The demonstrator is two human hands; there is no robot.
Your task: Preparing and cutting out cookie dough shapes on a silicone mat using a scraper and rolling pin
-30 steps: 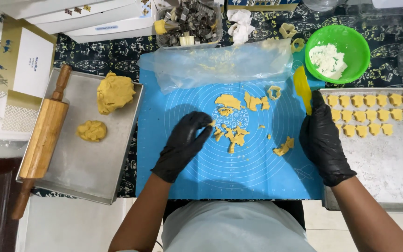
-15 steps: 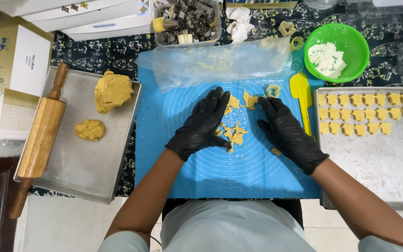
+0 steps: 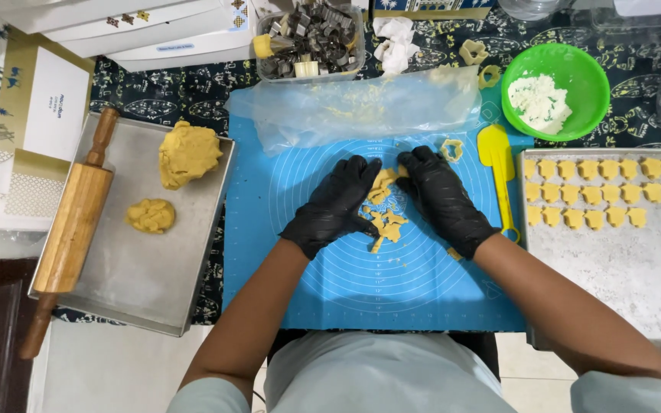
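Two black-gloved hands rest on a blue mat [image 3: 422, 298], the left hand [image 3: 336, 205] and right hand [image 3: 441, 200] loosely cupped, fingers spread, flanking yellow dough scraps [image 3: 382, 206] between them. This looks like gathering offcuts; pressing them together seems the next need. Beyond lie a plastic sheet [image 3: 353, 107] and green bowl [image 3: 575, 69].

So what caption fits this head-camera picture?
Black-gloved left hand and right hand gather yellow dough scraps on a blue silicone mat.
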